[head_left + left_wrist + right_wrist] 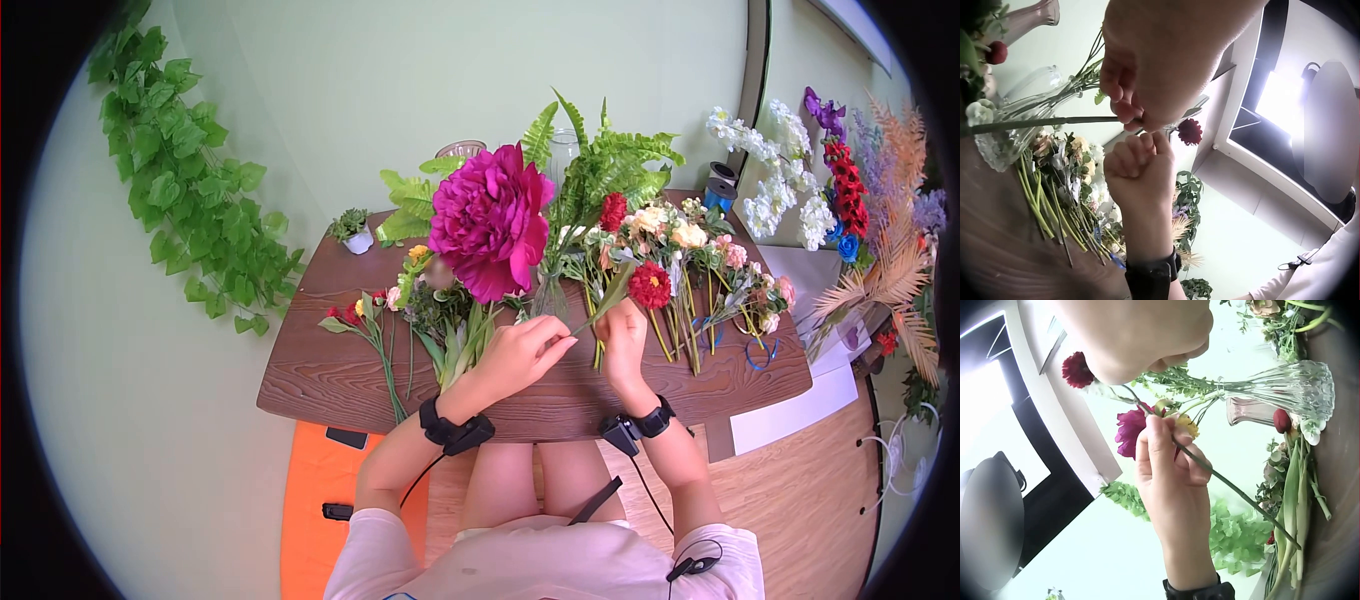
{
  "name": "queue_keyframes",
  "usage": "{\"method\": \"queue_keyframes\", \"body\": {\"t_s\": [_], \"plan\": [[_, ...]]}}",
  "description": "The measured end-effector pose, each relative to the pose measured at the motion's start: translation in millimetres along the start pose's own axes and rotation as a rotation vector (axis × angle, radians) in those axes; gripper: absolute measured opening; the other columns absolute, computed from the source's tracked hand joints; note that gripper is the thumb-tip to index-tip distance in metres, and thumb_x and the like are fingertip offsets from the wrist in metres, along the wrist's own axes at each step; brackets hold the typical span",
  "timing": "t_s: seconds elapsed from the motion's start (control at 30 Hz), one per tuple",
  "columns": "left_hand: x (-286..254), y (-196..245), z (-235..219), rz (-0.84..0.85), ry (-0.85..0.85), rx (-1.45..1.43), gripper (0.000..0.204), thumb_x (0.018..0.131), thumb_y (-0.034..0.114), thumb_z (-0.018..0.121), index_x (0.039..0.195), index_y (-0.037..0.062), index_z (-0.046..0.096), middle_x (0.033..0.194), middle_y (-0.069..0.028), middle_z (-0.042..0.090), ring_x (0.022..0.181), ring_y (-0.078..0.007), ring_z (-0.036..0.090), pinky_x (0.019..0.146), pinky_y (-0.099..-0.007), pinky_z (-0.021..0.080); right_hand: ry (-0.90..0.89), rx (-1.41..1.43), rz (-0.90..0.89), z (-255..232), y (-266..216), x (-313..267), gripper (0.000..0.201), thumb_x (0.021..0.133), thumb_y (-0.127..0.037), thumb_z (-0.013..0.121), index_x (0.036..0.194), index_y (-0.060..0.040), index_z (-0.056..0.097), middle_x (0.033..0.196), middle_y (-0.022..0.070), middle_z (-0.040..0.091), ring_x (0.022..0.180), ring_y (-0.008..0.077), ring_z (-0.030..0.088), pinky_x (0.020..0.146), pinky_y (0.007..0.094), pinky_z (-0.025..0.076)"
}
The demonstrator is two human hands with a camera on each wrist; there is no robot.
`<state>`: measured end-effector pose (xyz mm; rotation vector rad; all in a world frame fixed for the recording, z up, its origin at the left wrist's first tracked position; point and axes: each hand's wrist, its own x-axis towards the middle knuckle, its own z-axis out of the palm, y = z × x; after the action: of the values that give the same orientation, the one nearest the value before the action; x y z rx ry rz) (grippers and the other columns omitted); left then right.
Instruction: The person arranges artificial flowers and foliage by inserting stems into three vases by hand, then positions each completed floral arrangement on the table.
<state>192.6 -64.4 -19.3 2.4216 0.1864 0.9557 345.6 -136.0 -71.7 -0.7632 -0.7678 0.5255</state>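
Observation:
A dark red flower (pixel 1078 370) on a long green stem (pixel 1235 490) is held in front of the chest. My left hand (pixel 520 355) pinches that stem between thumb and fingertips, its lower end slanting away past the hand. Close by, my right hand (pixel 622 335) curls its fingers round the upper stem, just below the bloom (pixel 1190 132); its grip is partly hidden. A green leaf (pixel 614 290) sticks out beside the right fingers. Behind the hands stands a ribbed clear glass vase (pixel 1307 387) with several stems, fern leaves (pixel 625 160) and a large magenta peony (pixel 490 222).
Flowers with long stems (pixel 690 310) lie across the table's right side. Leafy stems (pixel 455 345) and a small red bunch (pixel 365 315) lie on the left. A potted plant (pixel 352 230) and wire spools (pixel 720 188) stand at the back of the brown table (pixel 320 375).

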Motion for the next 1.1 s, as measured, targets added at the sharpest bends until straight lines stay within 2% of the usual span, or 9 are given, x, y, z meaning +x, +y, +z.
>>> {"method": "queue_keyframes", "body": {"t_s": [0.2,0.27,0.33,0.43,0.6,0.67,0.7,0.8,1.1], "plan": [[13,-4,9,-0.042,-0.032,-0.063,0.012,0.083,0.013,0.061,0.082,0.0034,0.055,0.069,-0.0082,0.056,0.051,-0.0195,0.054,0.048,-0.03,0.042,-0.038,-0.125,0.018,19,-36,1,0.02,0.086,-0.011,0.045,0.096,0.003,0.057,0.075,0.0037,0.056,0.056,0.0071,0.046,0.046,0.0192,0.034],[17,-6,10,-0.059,-0.026,-0.09,0.011,0.083,0.012,0.06,0.082,0.003,0.055,0.07,-0.0082,0.056,0.051,-0.0188,0.054,0.048,-0.0297,0.041,-0.252,-0.165,0.057,11,-39,3,0.023,0.09,-0.013,0.046,0.104,0.0017,0.057,0.09,0.0036,0.06,0.067,0.0058,0.05,0.053,0.0186,0.041],[21,-9,10,-0.073,-0.005,-0.152,0.009,0.083,0.011,0.061,0.085,0.0024,0.059,0.068,-0.0045,0.055,0.049,-0.0104,0.048,0.046,-0.025,0.037,-0.267,-0.201,0.085,10,-44,6,0.024,0.092,-0.013,0.046,0.107,0.0027,0.057,0.091,0.0046,0.061,0.069,0.0062,0.052,0.055,0.0195,0.043],[25,-9,6,-0.112,-0.017,-0.197,0.01,0.084,0.013,0.059,0.087,0.0032,0.059,0.074,-0.0082,0.059,0.053,-0.0153,0.055,0.049,-0.0279,0.041,-0.296,-0.272,0.049,11,-53,13,0.025,0.093,-0.012,0.047,0.109,0.0037,0.057,0.09,0.0059,0.062,0.072,0.0077,0.055,0.058,0.0207,0.046],[25,-34,6,-0.276,0.095,-0.255,0.016,0.089,0.017,0.054,0.085,0.0021,0.058,0.07,-0.0012,0.056,0.061,-0.0076,0.052,0.053,-0.0224,0.04,-0.154,-0.329,-0.076,12,-79,25,0.024,0.092,-0.01,0.047,0.108,0.0057,0.056,0.088,0.0088,0.062,0.071,0.009,0.057,0.058,0.0205,0.047],[26,-54,3,-0.366,0.161,0.011,0.02,0.089,0.021,0.055,0.08,0.0029,0.056,0.069,-0.0015,0.055,0.063,-0.008,0.052,0.058,-0.024,0.041,-0.098,-0.314,-0.161,16,-93,30,0.024,0.093,-0.01,0.047,0.107,0.0063,0.056,0.088,0.0089,0.062,0.07,0.0093,0.057,0.058,0.0207,0.046],[28,-71,11,-0.271,0.333,0.026,0.022,0.088,0.023,0.056,0.077,0.0042,0.054,0.065,-0.0004,0.052,0.06,-0.0082,0.049,0.058,-0.0262,0.04,-0.098,-0.315,-0.161,18,-98,33,0.024,0.093,-0.01,0.047,0.107,0.0063,0.056,0.088,0.0089,0.062,0.07,0.0093,0.057,0.058,0.0207,0.046],[41,-101,10,-0.043,0.351,0.161,0.021,0.087,0.023,0.057,0.078,0.0045,0.054,0.062,0.0009,0.048,0.058,-0.0086,0.045,0.055,-0.0265,0.037,0.003,-0.273,-0.288,26,-112,41,0.024,0.093,-0.011,0.046,0.105,0.0067,0.056,0.088,0.0086,0.061,0.069,0.0093,0.057,0.058,0.0215,0.046],[55,-97,7,-0.066,0.28,0.033,0.021,0.085,0.023,0.059,0.075,0.0063,0.052,0.062,0.0018,0.047,0.056,-0.0113,0.045,0.054,-0.0277,0.035,-0.013,-0.292,-0.458,57,-118,54,0.021,0.093,-0.01,0.046,0.106,0.0058,0.054,0.09,0.008,0.06,0.073,0.0089,0.056,0.062,0.0221,0.047]]}}
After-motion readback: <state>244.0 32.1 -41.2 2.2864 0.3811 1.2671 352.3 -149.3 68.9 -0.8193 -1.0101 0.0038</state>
